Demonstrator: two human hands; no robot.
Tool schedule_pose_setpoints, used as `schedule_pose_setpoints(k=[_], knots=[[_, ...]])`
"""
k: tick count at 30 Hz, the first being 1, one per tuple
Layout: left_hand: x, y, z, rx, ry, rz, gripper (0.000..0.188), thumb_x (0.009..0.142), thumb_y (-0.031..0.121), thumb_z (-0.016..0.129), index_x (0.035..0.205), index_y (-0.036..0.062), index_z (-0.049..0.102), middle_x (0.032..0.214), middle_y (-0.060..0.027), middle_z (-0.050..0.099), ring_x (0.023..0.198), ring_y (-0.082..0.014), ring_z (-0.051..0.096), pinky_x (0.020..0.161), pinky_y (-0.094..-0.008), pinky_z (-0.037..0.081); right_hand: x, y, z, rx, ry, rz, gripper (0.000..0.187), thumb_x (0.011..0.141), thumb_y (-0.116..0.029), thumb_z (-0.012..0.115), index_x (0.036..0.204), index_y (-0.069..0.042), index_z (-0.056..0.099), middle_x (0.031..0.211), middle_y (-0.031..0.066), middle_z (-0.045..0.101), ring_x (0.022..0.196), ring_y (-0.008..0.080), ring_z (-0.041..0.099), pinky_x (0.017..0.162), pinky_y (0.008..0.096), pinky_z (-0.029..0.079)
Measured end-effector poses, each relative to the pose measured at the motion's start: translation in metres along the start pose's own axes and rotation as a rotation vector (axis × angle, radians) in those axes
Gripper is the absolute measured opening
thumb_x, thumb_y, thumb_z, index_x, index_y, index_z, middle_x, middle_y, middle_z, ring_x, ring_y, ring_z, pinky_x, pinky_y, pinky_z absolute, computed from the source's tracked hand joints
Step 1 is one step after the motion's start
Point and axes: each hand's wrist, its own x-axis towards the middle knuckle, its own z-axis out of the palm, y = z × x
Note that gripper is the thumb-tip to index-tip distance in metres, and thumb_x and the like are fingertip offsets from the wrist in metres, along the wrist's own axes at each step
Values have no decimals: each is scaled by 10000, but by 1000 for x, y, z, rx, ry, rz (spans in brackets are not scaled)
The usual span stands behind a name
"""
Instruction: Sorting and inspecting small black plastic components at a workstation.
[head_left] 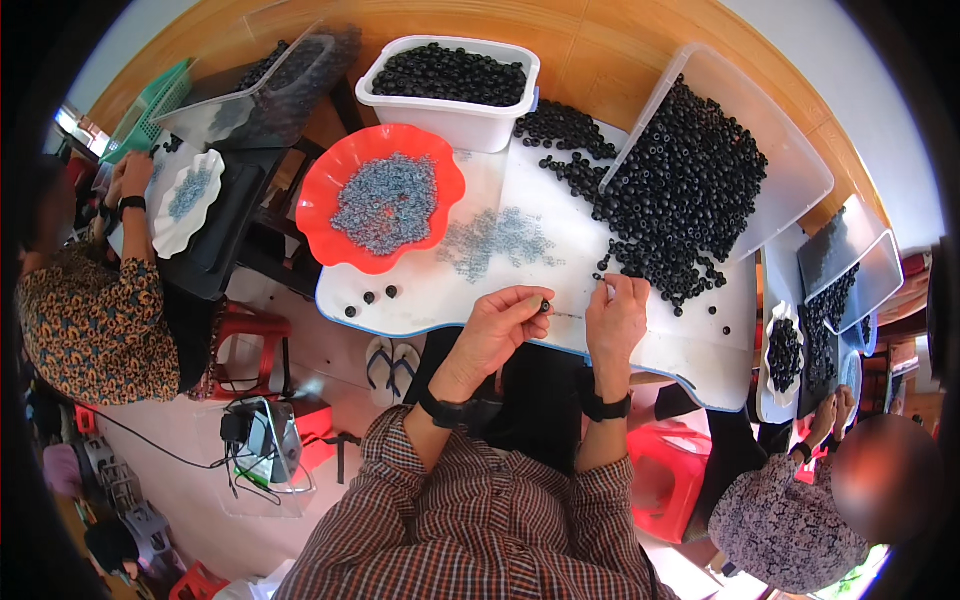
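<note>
Between the thumb and fingertips of my left hand (pixel 500 322) is a small round black piece with a hole (pixel 545 306), held over the table's front edge. My right hand (pixel 616 318) has its fingers pinched together at the near edge of a heap of like black pieces (pixel 690 180); what the fingertips hold is hidden. The heap spills from a clear plastic bin (pixel 800 170) tipped on its side. Small blue-grey, see-through rings (pixel 500 242) lie loose beyond my left hand, and many more (pixel 385 205) fill the middle of a red wavy-rimmed dish (pixel 318 200).
A white tub (pixel 450 123) full of black pieces stands at the table's back. Several single black pieces (pixel 369 298) lie at the white table's (pixel 440 307) front left. Co-workers sit left (pixel 95 320) and right (pixel 790 510) at other tables. A red stool (pixel 668 480) is at lower right.
</note>
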Motion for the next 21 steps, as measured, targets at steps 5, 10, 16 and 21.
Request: schedule_pose_setpoints(k=[5,10,16,21], knots=[[-2,0,3,8,5,6,242,960,114,584,1150,-29,630,949,-82,677,780,-119,641,729,-263,532,-6,-1,-5,1,-72,18,92,848,-96,610,933,-64,620,990,125,567,797,326,625,648,433,506],[1,-1,0,20,7,7,237,963,113,578,1143,-31,632,945,-81,675,775,-120,636,724,-266,530,-6,2,-4,-18,-59,-72,89,850,-61,590,937,-58,603,939,127,585,802,339,622,657,438,501],[-1,0,1,26,3,11,247,961,94,572,1164,-36,625,952,-88,670,778,-119,624,713,-260,514,-9,1,-7,313,-49,-45,151,868,-16,596,1016,-18,624,938,108,624,758,253,622,650,361,496],[0,-3,4,6,-1,23,250,962,99,572,1167,-36,624,946,-81,667,779,-117,623,715,-258,517,-16,-7,-22,1091,-361,331,214,915,-63,627,1110,25,645,896,48,654,730,76,561,660,226,467]])
